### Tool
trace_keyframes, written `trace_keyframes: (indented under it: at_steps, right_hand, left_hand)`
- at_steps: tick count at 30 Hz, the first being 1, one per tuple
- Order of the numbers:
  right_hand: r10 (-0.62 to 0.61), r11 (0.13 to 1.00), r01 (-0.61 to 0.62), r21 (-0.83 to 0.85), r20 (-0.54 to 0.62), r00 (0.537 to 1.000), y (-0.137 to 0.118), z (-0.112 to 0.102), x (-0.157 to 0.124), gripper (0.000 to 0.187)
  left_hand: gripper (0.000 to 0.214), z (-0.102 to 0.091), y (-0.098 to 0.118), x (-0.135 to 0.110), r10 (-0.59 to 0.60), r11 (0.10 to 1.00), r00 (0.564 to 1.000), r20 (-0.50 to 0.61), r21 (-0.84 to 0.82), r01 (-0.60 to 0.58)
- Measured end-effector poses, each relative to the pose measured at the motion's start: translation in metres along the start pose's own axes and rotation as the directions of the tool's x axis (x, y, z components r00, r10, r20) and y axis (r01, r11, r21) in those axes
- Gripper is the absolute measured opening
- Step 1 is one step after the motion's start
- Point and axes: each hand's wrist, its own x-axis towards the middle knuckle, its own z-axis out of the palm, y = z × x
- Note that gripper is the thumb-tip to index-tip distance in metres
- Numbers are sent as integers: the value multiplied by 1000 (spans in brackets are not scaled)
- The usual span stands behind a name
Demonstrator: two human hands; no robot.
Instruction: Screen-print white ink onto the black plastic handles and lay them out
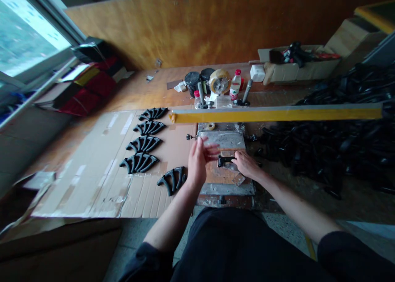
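One open left hand (198, 162), one right hand (247, 164) touching black clamp (224, 161)

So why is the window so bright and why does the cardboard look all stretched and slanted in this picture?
In the head view, the window glows very pale and washes out what lies outside, while the room stays dim; the wide lens makes the cardboard sheet look slanted and stretched toward the picture's edge; the left hand looks slightly blurred.
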Motion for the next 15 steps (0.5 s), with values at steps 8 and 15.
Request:
trace_keyframes:
  at_steps: [8,15]
  right_hand:
    - [-439,866,458,200,-130,889,-22,-24,-19,18]
    - [-122,979,112,-172,-51,991,153,-12,-18,14]
  left_hand:
    - [46,-48,-89,-44,-447,891,894,-40,-107,440]
    - [54,-222,-76,-38,-150,694,740,-656,463,551]
